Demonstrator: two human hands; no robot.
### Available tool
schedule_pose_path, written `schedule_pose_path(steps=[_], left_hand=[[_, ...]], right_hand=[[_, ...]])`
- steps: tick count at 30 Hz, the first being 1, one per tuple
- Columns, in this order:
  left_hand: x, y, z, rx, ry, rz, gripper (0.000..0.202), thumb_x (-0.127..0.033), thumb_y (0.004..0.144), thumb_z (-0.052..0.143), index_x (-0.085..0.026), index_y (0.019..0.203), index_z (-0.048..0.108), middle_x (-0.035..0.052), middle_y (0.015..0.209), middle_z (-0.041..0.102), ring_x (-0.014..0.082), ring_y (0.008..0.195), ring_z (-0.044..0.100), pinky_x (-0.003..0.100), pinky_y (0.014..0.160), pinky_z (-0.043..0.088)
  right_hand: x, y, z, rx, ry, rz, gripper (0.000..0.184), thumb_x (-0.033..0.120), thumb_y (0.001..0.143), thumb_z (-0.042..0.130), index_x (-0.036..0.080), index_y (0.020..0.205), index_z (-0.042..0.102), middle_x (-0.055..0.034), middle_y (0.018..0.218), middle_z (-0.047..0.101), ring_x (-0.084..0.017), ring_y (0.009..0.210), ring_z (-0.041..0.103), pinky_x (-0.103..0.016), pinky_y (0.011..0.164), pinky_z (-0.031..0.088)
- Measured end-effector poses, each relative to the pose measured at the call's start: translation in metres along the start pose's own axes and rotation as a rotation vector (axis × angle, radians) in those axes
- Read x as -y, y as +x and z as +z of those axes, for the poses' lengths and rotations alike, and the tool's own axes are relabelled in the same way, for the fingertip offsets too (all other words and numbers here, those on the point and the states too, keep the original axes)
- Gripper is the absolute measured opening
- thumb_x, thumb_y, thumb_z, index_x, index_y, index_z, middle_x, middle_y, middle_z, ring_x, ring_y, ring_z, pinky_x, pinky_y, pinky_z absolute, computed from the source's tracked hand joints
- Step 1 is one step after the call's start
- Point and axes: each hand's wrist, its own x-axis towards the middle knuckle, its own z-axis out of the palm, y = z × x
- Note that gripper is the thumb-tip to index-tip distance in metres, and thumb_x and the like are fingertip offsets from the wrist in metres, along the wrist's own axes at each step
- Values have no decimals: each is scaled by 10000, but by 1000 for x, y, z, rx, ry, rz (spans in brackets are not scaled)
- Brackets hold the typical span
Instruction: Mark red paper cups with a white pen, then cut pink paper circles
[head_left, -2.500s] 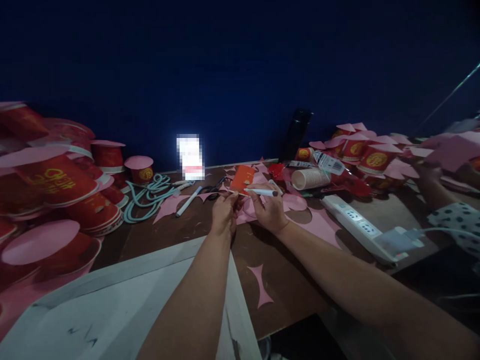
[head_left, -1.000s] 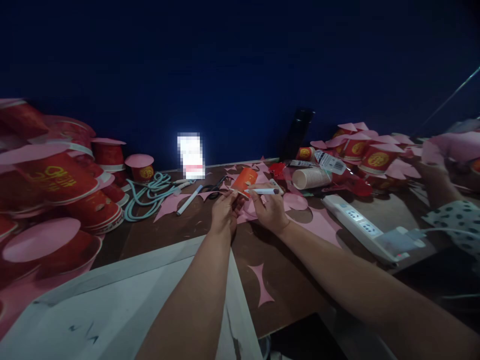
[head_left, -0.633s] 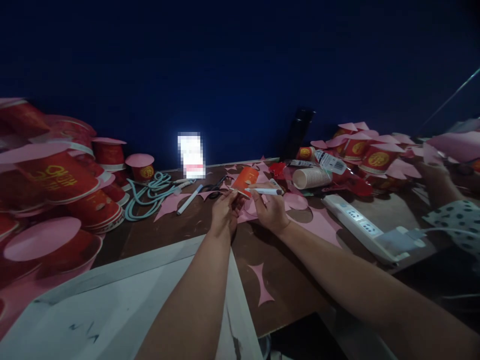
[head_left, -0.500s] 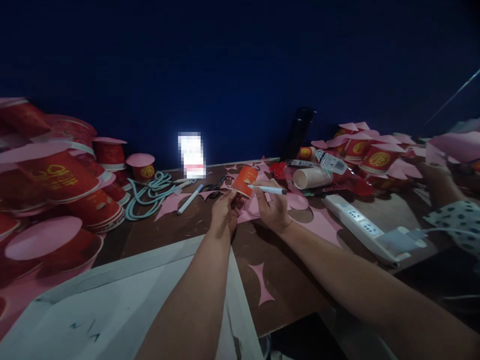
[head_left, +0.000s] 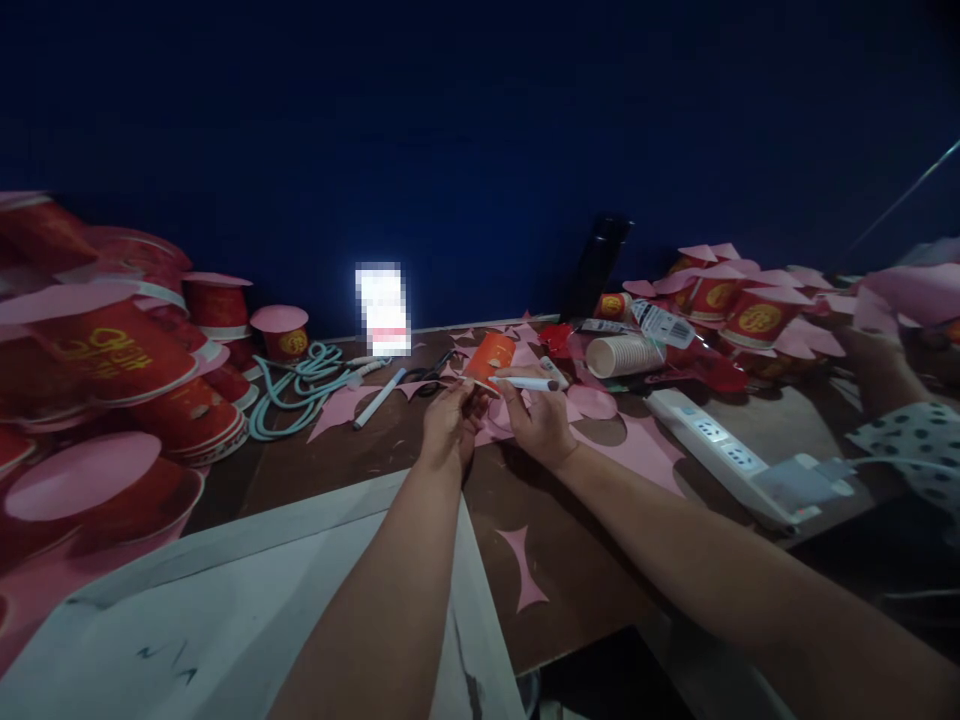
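Note:
My left hand (head_left: 447, 424) pinches the rim of a small orange-red paper cup (head_left: 489, 359), holding it tilted over the brown table (head_left: 360, 460). My right hand (head_left: 538, 420) grips a white marker pen (head_left: 525, 383) lying sideways across the fingers, its dark tip pointing right, close against the cup's rim. Pink paper scraps (head_left: 592, 403) lie under and around both hands.
Red cups with pink paper lids (head_left: 112, 370) pile up on the left. A teal cord (head_left: 300, 385), a second marker (head_left: 379, 399) and scissors (head_left: 429, 380) lie behind. A white power strip (head_left: 720, 455), stacked beige cups (head_left: 622, 355) and another person's arm (head_left: 885, 400) are right.
The cup has turned in my left hand, from showing its flat side to tilted. My right hand lifted the pen slightly away, then brought it back to the cup's rim.

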Motion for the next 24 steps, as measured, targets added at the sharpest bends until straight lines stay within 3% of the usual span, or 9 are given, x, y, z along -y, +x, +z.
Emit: schedule_pose_path(steps=[11, 18, 24], left_hand=[[-1, -3, 1, 3, 3, -6, 64, -43, 736, 607, -105, 725, 595, 17, 619, 623, 76, 548, 591, 180, 574, 486], [-1, -2, 2, 28, -8, 0, 79, -33, 752, 580, -105, 739, 609, 23, 628, 643, 70, 526, 588, 161, 522, 476], [-1, -2, 0, 51, 20, 14, 41, -71, 742, 613, -103, 767, 618, 29, 654, 647, 74, 554, 597, 163, 537, 479]], right_hand=[[-1, 1, 0, 12, 25, -22, 112, 228, 882, 524, 209, 952, 609, -56, 942, 693, -196, 892, 620, -366, 833, 454], [-1, 3, -4, -79, 62, 62, 167, 239, 900, 494, 211, 1007, 619, -69, 963, 691, -199, 916, 632, -367, 865, 467], [1, 2, -3, -70, 85, 21, 139, 225, 888, 514, 214, 987, 610, -62, 966, 692, -195, 954, 626, -371, 874, 464]])
